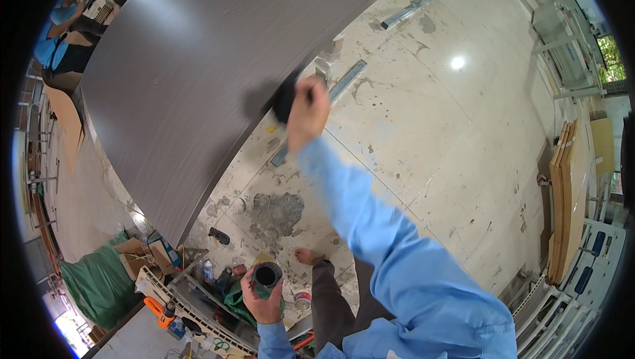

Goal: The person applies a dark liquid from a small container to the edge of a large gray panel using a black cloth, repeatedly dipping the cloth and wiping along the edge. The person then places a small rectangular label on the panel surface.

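Observation:
A large dark grey-brown panel (192, 88) with fine streaks takes up the upper left. My right hand (309, 111) reaches out to its right edge, the fingers closed and smeared by motion. Against that edge, at the fingers, is a black soft-looking thing (284, 99); blur hides its exact kind. Low in the middle, my left hand (262, 303) grips a small open can (268, 275) from below and the sides. The inside of the can looks black.
Metal bars (347, 81) lie on the stained floor (423, 127) beyond the panel's edge. A cluttered bench (142, 336) with tools and a green bag (102, 279) are at lower left. Brown boards (562, 200) lean at right. Another person (59, 41) sits far left.

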### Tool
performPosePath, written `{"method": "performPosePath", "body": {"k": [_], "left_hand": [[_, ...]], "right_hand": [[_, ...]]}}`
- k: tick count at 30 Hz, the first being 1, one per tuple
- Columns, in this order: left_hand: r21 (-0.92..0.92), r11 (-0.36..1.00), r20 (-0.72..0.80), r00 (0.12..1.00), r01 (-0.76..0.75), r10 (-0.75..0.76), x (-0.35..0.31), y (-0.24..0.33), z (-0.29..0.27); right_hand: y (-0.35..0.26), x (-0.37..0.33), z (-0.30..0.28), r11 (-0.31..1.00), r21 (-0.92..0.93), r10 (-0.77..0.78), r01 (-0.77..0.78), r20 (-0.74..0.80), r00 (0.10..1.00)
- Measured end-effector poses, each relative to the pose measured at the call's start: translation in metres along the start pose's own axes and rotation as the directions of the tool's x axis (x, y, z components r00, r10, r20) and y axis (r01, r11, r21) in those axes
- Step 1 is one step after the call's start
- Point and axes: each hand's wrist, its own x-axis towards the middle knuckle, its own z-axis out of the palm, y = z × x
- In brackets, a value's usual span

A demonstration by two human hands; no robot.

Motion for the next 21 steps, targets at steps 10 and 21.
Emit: {"method": "performPosePath", "body": {"k": [10, 21], "left_hand": [[-0.059, 0.996, -0.031, 0.997, -0.071, 0.07, 0.014, -0.001, 0.008], [-0.131, 0.989, -0.116, 0.992, -0.072, 0.056, 0.03, -0.017, 0.015]], "right_hand": [[-0.031, -0.056, -0.134, 0.864, 0.059, 0.484, -0.5, 0.177, 0.857], [-0.08, -0.046, -0.157, 0.941, -0.339, 0.268, -0.017, 0.712, 0.649]]}}
